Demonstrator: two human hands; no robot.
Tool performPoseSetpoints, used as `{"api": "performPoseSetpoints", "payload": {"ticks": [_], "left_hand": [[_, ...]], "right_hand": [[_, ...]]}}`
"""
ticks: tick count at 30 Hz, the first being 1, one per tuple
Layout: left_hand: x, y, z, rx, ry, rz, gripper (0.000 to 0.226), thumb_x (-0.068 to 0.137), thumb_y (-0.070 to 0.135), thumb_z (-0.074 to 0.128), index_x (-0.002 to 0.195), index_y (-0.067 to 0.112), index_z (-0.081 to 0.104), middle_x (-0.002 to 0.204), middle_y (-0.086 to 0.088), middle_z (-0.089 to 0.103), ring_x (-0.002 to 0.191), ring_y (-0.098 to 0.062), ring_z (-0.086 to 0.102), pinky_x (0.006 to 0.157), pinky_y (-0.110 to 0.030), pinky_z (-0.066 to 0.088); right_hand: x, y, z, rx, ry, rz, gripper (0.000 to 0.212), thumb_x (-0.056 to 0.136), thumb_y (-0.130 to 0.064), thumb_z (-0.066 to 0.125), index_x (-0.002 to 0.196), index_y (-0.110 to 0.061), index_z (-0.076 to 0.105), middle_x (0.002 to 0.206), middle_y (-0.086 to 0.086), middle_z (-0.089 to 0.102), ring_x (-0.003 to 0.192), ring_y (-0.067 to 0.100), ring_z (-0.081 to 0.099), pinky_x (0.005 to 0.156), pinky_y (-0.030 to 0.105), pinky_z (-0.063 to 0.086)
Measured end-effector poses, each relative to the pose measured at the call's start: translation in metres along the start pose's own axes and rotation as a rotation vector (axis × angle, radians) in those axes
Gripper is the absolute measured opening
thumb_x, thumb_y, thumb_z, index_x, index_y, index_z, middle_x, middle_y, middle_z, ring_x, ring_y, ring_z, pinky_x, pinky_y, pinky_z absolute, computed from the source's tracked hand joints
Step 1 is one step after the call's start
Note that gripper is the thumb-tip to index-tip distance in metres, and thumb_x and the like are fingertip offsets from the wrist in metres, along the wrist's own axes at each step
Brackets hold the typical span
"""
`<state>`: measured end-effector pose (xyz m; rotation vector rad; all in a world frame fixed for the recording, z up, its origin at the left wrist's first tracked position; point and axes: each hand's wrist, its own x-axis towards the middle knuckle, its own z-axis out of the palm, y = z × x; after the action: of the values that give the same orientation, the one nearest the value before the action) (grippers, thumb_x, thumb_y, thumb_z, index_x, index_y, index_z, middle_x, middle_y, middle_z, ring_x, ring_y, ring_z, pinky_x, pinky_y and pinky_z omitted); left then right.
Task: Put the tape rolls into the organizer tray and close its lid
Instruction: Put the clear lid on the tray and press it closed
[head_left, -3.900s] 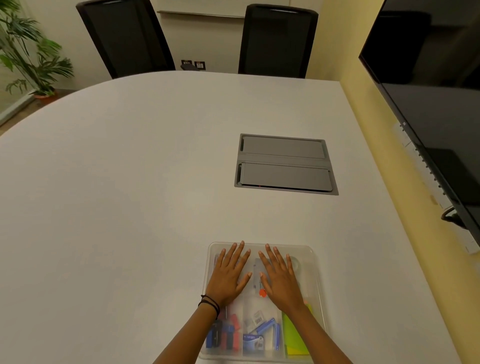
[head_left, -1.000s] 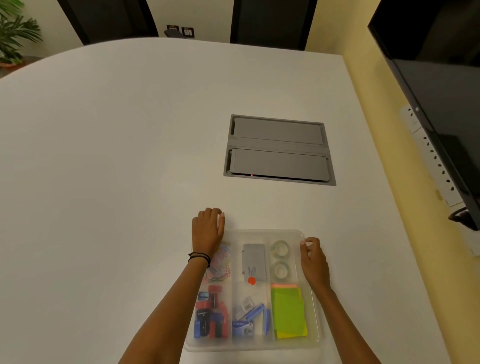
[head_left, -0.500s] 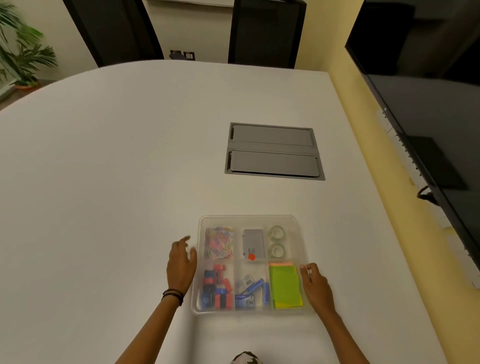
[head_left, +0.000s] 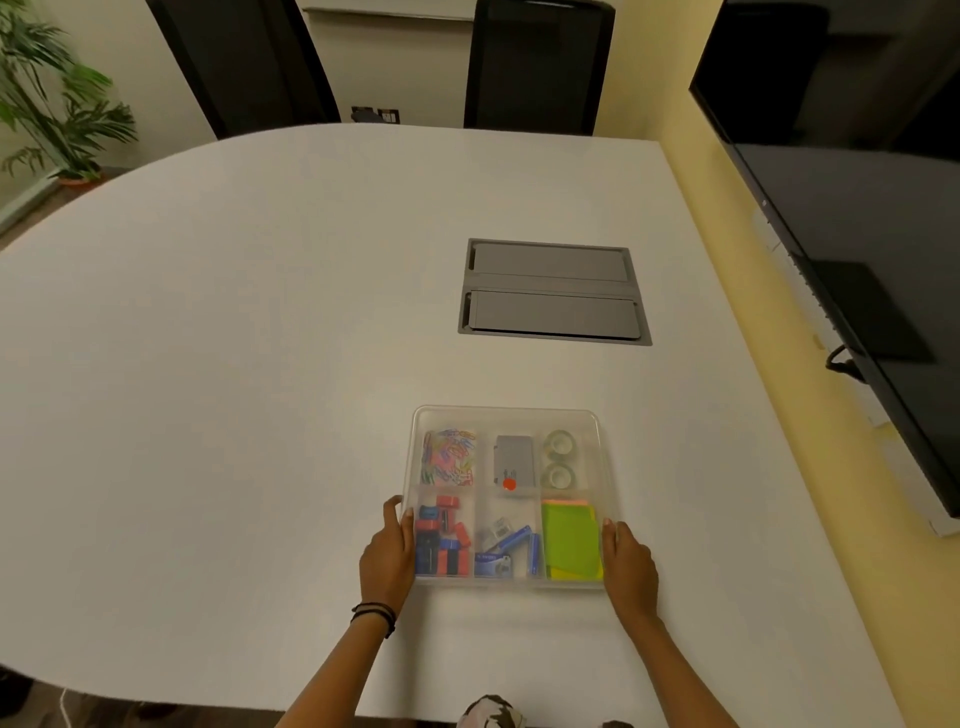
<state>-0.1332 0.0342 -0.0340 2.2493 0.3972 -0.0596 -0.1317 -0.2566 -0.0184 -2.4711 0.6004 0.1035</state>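
Here both hands, left (head_left: 387, 558) and right (head_left: 628, 566), press loosely spread fingers against the tray's (head_left: 506, 413) side walls; bare table (head_left: 234, 364) lies outward of each.

A wide white table (head_left: 234, 338) is filling most of the view, with a grey two-flap panel (head_left: 553, 292) sitting flush in its surface toward the far right. Two dark chairs (head_left: 537, 65) are standing behind the table's far edge, and wall sockets (head_left: 375, 114) are showing between them. A potted plant (head_left: 49, 98) is standing at the far left, while a large black screen (head_left: 852, 208) is hanging on the yellow wall at right
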Motion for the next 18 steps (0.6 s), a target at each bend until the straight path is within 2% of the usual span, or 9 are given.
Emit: {"api": "performPoseSetpoints", "payload": {"ticks": [4,7,8,9,10,12,14,16,18], "left_hand": [[0.000,-0.002,0.000,-0.012,0.005,0.027,0.060,0.086,0.053,0.023,0.131,0.015,0.035,0.062,0.018,0.054,0.043,-0.001,0.054,0.034,-0.003,0.035],[0.001,-0.005,0.003,0.041,0.002,0.028,0.061,0.086,0.053,0.024,0.132,0.014,0.036,0.063,0.018,0.053,0.044,-0.001,0.053,0.037,-0.003,0.037],[0.001,-0.004,0.003,0.040,-0.001,0.020,0.062,0.086,0.053,0.025,0.132,0.014,0.036,0.067,0.016,0.056,0.050,-0.003,0.057,0.043,-0.006,0.044],[0.001,-0.002,0.003,0.039,0.016,0.019,0.061,0.088,0.054,0.026,0.132,0.014,0.037,0.076,0.011,0.061,0.062,-0.008,0.063,0.054,-0.015,0.054],[0.002,-0.001,0.003,0.076,0.061,0.058,0.058,0.091,0.052,0.029,0.133,0.013,0.038,0.092,0.002,0.064,0.080,-0.015,0.065,0.070,-0.026,0.056],[0.007,0.001,0.004,0.238,0.121,0.263,0.051,0.097,0.043,0.031,0.136,0.010,0.036,0.125,-0.012,0.056,0.113,-0.027,0.053,0.100,-0.037,0.043],[0.009,0.008,0.005,0.402,-0.019,0.555,0.056,0.097,0.044,0.025,0.142,0.011,0.027,0.146,-0.016,0.040,0.136,-0.027,0.029,0.117,-0.034,0.014],[0.008,0.016,0.011,0.491,-0.266,0.742,0.065,0.095,0.056,0.019,0.147,0.018,0.014,0.156,-0.011,0.018,0.145,-0.026,0.003,0.116,-0.035,-0.008],[0.008,0.020,0.021,0.550,-0.410,0.775,0.076,0.088,0.068,0.024,0.148,0.024,0.006,0.158,-0.005,0.001,0.145,-0.028,-0.008,0.113,-0.042,-0.018]], "right_hand": [[-0.001,-0.001,0.002,0.017,0.042,-0.001,0.032,0.098,-0.023,0.041,0.079,0.001,0.052,0.074,0.027,0.065,0.072,0.042,0.061,0.059,0.039,0.045],[-0.002,-0.001,0.003,0.032,0.056,-0.004,0.029,0.098,-0.021,0.042,0.071,-0.008,0.042,0.072,0.027,0.064,0.068,0.042,0.061,0.057,0.039,0.045],[-0.002,-0.001,0.003,0.034,0.062,-0.005,0.029,0.098,-0.020,0.042,0.071,-0.010,0.040,0.071,0.027,0.064,0.067,0.042,0.060,0.057,0.040,0.045],[-0.002,-0.001,0.003,0.036,0.066,-0.005,0.029,0.098,-0.020,0.042,0.071,-0.010,0.039,0.070,0.028,0.064,0.066,0.042,0.060,0.057,0.040,0.046],[-0.002,-0.002,0.003,0.037,0.068,-0.003,0.029,0.098,-0.020,0.042,0.071,-0.010,0.039,0.070,0.028,0.063,0.066,0.043,0.060,0.057,0.040,0.046],[-0.002,-0.002,0.004,0.037,0.070,-0.004,0.028,0.098,-0.019,0.042,0.071,-0.011,0.040,0.071,0.029,0.064,0.067,0.043,0.060,0.058,0.041,0.046],[-0.002,-0.001,0.004,0.039,0.064,0.001,0.028,0.098,-0.019,0.041,0.072,-0.009,0.042,0.073,0.029,0.064,0.069,0.044,0.060,0.059,0.041,0.046],[-0.002,-0.001,0.004,0.028,0.057,-0.001,0.028,0.098,-0.020,0.041,0.074,-0.006,0.045,0.074,0.029,0.064,0.071,0.043,0.060,0.060,0.041,0.046],[-0.001,-0.001,0.004,0.020,0.054,0.007,0.030,0.098,-0.021,0.040,0.075,-0.003,0.047,0.075,0.028,0.064,0.071,0.043,0.061,0.060,0.041,0.047]]}}
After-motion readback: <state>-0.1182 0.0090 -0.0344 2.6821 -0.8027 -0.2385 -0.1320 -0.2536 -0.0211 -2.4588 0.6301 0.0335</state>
